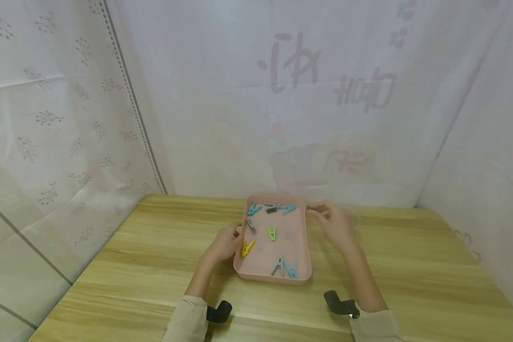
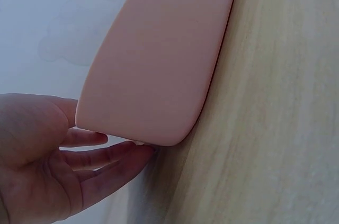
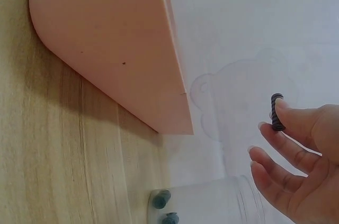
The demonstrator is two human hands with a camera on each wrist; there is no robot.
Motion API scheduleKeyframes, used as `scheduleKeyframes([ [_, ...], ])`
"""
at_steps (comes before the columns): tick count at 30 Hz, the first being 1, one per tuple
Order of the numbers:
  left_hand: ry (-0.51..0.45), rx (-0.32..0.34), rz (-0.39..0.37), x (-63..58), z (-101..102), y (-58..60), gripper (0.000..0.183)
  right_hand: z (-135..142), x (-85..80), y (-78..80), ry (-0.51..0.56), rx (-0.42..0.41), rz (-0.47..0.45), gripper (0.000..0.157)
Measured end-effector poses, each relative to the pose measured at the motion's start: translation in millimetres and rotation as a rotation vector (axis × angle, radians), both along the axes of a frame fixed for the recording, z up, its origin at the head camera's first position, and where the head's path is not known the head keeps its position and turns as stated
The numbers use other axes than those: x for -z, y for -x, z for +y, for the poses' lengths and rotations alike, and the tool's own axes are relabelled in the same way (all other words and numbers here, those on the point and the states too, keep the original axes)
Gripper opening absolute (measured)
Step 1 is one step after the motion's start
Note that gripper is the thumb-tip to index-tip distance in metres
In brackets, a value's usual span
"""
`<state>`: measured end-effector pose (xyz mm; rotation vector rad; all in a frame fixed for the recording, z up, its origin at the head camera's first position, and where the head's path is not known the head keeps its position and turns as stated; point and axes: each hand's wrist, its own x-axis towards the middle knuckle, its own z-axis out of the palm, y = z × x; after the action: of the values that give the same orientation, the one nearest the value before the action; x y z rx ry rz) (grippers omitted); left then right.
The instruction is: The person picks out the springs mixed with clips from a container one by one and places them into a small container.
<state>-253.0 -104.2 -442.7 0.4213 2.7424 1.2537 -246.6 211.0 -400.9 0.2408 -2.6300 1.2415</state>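
Observation:
My right hand is raised beside the far right edge of a pink tray. Thumb and index finger pinch a small dark, spiral-ribbed cylinder in the right wrist view, other fingers loosely bent. On the tray's left side, my left hand holds the rim; in the left wrist view the fingers lie along its end, one finger partly hidden behind the wall. Inside the tray are a yellow clothespin, a green clothespin, several blue and grey ones, and a small dark cylinder.
A clear jar lies right of the tray, beyond my right hand, with dark pieces near its end. The wooden table ends at a white printed curtain behind. Black camera mounts sit at both wrists.

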Motion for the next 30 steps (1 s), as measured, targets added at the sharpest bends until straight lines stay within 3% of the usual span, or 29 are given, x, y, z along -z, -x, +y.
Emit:
scheduleKeyframes([
  [14,0.003,0.016,0.003,1.6,0.1,-1.4,0.05,9.4,-7.7,-4.4,-0.041,0.063,0.015,0.029],
  [30,0.01,0.01,-0.007,0.6,0.8,-1.3,0.05,21.2,-13.5,-9.6,-0.048,0.065,0.022,0.033],
])
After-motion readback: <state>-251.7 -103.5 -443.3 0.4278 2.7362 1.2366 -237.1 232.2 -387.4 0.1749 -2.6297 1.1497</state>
